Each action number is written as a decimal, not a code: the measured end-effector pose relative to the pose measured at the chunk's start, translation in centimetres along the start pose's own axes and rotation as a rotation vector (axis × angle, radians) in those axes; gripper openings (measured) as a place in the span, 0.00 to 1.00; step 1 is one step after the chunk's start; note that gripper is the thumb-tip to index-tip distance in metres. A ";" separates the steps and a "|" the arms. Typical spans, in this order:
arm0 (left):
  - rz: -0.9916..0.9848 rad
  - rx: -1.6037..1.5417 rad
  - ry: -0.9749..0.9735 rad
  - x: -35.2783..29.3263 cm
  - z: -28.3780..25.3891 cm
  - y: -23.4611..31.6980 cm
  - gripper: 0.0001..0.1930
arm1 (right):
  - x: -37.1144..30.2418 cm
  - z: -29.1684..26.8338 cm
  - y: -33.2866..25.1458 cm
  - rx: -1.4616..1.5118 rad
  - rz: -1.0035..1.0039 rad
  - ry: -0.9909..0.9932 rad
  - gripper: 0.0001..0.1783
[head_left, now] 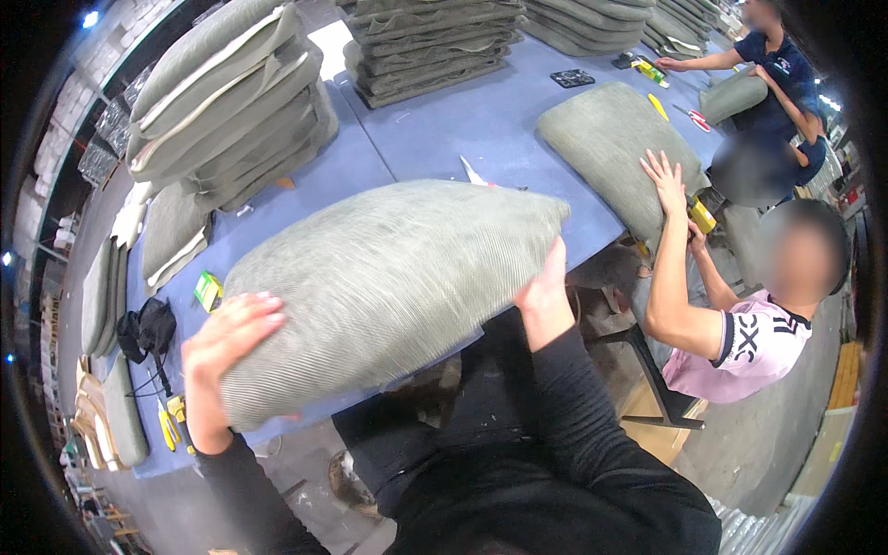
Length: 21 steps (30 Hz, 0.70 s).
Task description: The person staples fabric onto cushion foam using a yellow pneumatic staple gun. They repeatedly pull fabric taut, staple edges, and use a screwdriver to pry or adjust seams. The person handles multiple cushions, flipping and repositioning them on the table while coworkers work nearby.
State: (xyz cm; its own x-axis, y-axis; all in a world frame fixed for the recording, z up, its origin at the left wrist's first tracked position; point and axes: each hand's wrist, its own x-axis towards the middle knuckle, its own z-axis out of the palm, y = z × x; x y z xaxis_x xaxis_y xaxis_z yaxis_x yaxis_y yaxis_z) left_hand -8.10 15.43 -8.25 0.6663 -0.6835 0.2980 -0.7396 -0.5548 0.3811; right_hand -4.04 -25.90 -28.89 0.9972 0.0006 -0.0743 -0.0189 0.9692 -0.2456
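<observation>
A plump grey-green corduroy cushion [388,277] is held up between my two hands, above the near edge of the blue table [425,139]. My left hand [231,347] grips its left end, fingers spread over the top face and the thumb out of sight. At the opposite end, my right hand [548,289] supports the right edge from below, its fingers mostly hidden behind the cushion. Just beyond the cushion a pointed metal blade [472,173] pokes out, with a bit of red beside it.
Tall stacks of grey-green cushions [231,102] and covers [430,46] line the table's far side. A yellow-handled tool [171,425] and a black cloth item [148,330] lie at left. On my right, a person in pink [754,338] presses another cushion [620,153]; others work beyond.
</observation>
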 end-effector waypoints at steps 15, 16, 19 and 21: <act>-0.508 0.315 0.133 -11.4 7.9 -8.1 0.35 | -1.9 -2.1 0.6 -0.413 0.294 0.089 0.40; -0.481 0.322 0.178 -11.7 8.1 -8.9 0.35 | -2.1 -2.8 0.9 -0.401 0.304 0.079 0.39; -0.584 0.144 0.399 -11.4 9.0 -11.6 0.32 | -1.6 -1.3 1.7 -0.211 0.329 0.128 0.39; -0.873 -0.319 0.638 -13.1 12.0 -16.3 0.32 | -0.7 2.3 3.3 -0.182 0.349 0.211 0.35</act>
State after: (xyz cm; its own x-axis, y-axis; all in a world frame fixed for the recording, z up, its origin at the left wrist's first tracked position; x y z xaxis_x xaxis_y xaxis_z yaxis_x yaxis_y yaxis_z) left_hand -5.90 27.72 -28.82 0.9382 0.2969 0.1780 0.0005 -0.5154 0.8570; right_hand -4.63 -22.11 -27.43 0.8929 0.2515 -0.3735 -0.3827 0.8609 -0.3352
